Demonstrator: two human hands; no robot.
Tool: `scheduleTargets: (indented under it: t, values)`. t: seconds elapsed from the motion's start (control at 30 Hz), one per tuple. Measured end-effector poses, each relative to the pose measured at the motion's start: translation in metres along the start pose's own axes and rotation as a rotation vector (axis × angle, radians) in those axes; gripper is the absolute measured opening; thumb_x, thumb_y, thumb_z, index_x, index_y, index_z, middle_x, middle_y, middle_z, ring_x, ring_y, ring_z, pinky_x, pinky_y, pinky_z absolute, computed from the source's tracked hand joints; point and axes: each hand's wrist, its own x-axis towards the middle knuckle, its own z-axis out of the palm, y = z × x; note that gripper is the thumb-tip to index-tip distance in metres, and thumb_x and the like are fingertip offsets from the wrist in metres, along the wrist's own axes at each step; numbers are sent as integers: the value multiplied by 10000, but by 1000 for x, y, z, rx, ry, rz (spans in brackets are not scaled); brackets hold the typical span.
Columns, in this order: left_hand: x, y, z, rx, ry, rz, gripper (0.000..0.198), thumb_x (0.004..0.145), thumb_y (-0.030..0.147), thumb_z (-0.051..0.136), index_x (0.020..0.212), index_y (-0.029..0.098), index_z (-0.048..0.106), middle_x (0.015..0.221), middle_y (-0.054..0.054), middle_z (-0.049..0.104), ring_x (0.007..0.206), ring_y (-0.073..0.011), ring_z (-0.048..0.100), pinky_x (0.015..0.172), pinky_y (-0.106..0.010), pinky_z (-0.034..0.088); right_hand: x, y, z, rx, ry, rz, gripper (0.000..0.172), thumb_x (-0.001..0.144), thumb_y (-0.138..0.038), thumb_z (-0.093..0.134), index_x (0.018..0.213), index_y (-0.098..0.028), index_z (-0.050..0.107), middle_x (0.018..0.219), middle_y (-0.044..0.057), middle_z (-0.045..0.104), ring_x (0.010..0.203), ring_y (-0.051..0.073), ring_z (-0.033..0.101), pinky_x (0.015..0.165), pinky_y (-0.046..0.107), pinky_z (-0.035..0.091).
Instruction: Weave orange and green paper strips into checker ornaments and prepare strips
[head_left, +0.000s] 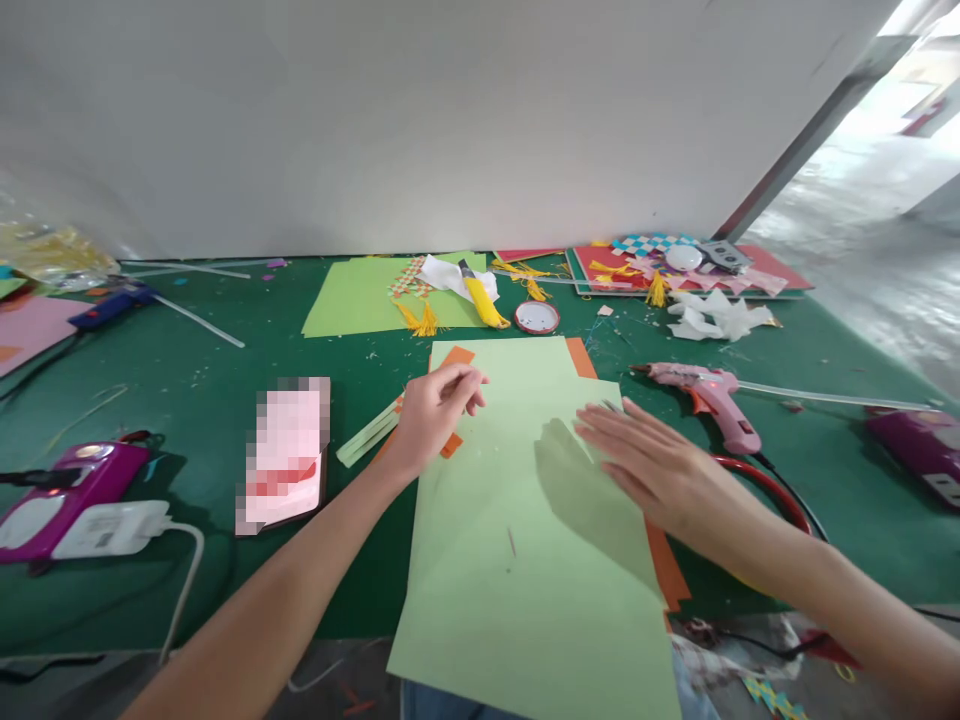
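Note:
Pale green paper sheets (525, 500) lie in front of me, the lower end reaching past the table's front edge. Orange paper (664, 565) shows from beneath them on the right. My left hand (439, 410) is closed, fingers curled over the sheets' upper left; what they hold, if anything, is hidden. Beside it are orange strips (454, 357) and a narrow pale green woven strip (371, 430). My right hand (652, 455) is open above the right side of the paper, fingers stretched out. A small dark, thin tip shows by its fingertips; I cannot tell what it is.
A phone (289, 455) lies left, near a purple power strip (90, 490) with a white charger. To the right rests a pink glue gun (709, 395). Behind are a yellow utility knife (481, 295), a round lid (537, 317), and crumpled tissue (716, 316).

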Motion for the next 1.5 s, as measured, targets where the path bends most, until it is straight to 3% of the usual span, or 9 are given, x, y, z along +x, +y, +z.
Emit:
scheduleTargets:
  t: [0.1, 0.2, 0.4, 0.57, 0.73, 1.03, 1.2, 1.33, 1.5]
  values:
    - [0, -5, -2, 397, -47, 189, 242, 914, 339, 480, 872, 196, 671, 794, -30, 690, 753, -165, 614, 741, -275, 448, 4, 18, -11, 2, 24, 152, 443, 938, -286, 426, 1376, -221, 451, 1392, 68, 519, 1298, 251, 461, 1125, 483, 333]
    - [0, -12, -1, 589, -123, 280, 254, 928, 307, 443, 906, 198, 672, 894, -46, 697, 890, -202, 604, 796, -304, 427, 15, 38, -9, 6, -73, 289, 489, 911, -436, 452, 1340, -205, 494, 1361, 100, 545, 1257, 299, 496, 1044, 501, 406]
    - [0, -15, 1, 606, -89, 251, 263, 931, 289, 425, 872, 182, 658, 850, -48, 670, 846, -195, 589, 752, -291, 425, 59, 48, 2, 115, -255, 359, 510, 806, -422, 587, 1207, -107, 595, 1144, 168, 633, 1103, 326, 555, 933, 446, 438]
    - [2, -18, -2, 629, -21, 238, 269, 932, 298, 420, 870, 179, 653, 836, -46, 664, 796, -189, 578, 734, -294, 421, 78, 46, -1, 155, -299, 414, 399, 744, -367, 632, 1071, -138, 640, 835, 75, 659, 792, 236, 622, 706, 328, 475]
    - [6, -24, -5, 662, 40, 217, 227, 918, 267, 438, 865, 184, 643, 849, -52, 663, 820, -200, 573, 743, -303, 427, 77, 51, 3, 166, -283, 411, 372, 696, -358, 674, 1011, -164, 636, 1029, 106, 633, 1030, 274, 572, 871, 359, 435]
    - [10, -29, -9, 722, 41, 226, 206, 896, 219, 468, 882, 166, 666, 963, -78, 660, 953, -231, 560, 880, -360, 435, 91, 54, 4, 174, -328, 401, 367, 681, -285, 686, 1025, -174, 621, 843, 41, 650, 782, 207, 624, 674, 280, 455]
    - [9, -29, -9, 729, 41, 223, 243, 916, 220, 440, 931, 157, 675, 1061, -93, 659, 1006, -244, 556, 907, -374, 441, 57, 36, -14, 63, -203, 433, 266, 851, -306, 511, 1063, -160, 574, 1049, 123, 630, 966, 283, 590, 816, 386, 437]
    - [8, -27, -7, 729, 25, 234, 197, 906, 217, 479, 842, 163, 657, 1009, -77, 667, 957, -224, 571, 876, -350, 454, 7, 12, -14, -324, -205, 477, 153, 883, -284, 462, 943, -175, 551, 928, 155, 626, 877, 327, 603, 630, 379, 426]
    - [8, -27, -6, 746, 15, 243, 120, 869, 196, 548, 766, 178, 608, 926, -52, 665, 928, -219, 565, 825, -337, 459, -18, 2, 0, -394, -191, 580, 131, 930, -232, 391, 882, -183, 503, 820, 90, 602, 779, 252, 610, 582, 330, 401]
